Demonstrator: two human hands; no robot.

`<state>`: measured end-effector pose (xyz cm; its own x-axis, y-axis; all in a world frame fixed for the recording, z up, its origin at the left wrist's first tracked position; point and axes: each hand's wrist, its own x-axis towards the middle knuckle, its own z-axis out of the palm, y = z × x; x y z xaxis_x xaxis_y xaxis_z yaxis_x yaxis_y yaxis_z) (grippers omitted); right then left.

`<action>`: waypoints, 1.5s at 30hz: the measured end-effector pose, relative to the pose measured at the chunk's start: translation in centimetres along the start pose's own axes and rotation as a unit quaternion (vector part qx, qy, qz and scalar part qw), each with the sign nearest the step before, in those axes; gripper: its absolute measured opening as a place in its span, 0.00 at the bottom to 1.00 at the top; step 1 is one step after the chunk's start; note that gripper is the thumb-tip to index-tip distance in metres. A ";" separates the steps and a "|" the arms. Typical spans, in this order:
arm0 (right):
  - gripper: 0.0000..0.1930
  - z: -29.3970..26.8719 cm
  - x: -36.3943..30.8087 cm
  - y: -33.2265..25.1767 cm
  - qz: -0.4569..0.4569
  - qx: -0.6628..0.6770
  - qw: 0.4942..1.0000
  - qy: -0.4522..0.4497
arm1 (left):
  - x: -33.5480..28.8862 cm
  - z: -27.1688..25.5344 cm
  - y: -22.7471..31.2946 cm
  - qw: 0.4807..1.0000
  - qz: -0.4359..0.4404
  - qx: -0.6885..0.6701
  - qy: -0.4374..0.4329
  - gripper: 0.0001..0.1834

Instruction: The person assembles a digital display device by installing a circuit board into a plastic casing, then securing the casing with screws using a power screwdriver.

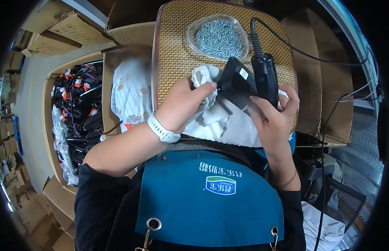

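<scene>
A flat black rectangular device (pixel 236 85) with a small white label is held tilted above the woven-top table. My left hand (pixel 180 100) is closed on a bunched white cloth (pixel 206 76), its thumb against the device's left edge. My right hand (pixel 276 121) pinches the device's lower right corner between thumb and fingers; some fingertips are hidden. Just beyond that hand, a black corded electric screwdriver (pixel 265 73) lies along the device's right side. Under the device, a white towel (pixel 240 127) covers the table's near edge.
A clear plastic tub (pixel 190 35) of small silver screws sits at the table's far side. To the left, a cardboard box (pixel 52 138) holds black parts with wires and connectors. The screwdriver's cord (pixel 311 60) runs off right, past open cartons (pixel 332 96).
</scene>
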<state>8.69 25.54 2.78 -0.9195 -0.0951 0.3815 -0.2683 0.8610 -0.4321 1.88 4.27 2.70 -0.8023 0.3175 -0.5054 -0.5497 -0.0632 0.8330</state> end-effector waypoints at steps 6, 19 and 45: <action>0.14 -0.3 0.0 0.0 0.013 0.015 1.000 0.017 | 0.3 -0.6 -0.3 0.985 -0.057 -0.162 -0.007 0.11; 0.15 0.7 -0.1 0.1 -0.003 0.006 1.000 0.005 | 0.5 -0.6 -1.2 0.981 -0.052 -0.174 -0.075 0.16; 0.14 1.8 0.3 -1.1 0.023 -0.069 0.996 -0.044 | -0.3 -4.3 0.2 0.921 0.085 0.376 -0.052 0.25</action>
<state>8.21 23.65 1.94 -0.9531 -0.0925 0.2881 -0.1892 0.9252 -0.3289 1.05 0.08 2.07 -0.8141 0.4544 -0.3617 -0.0708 0.5405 0.8384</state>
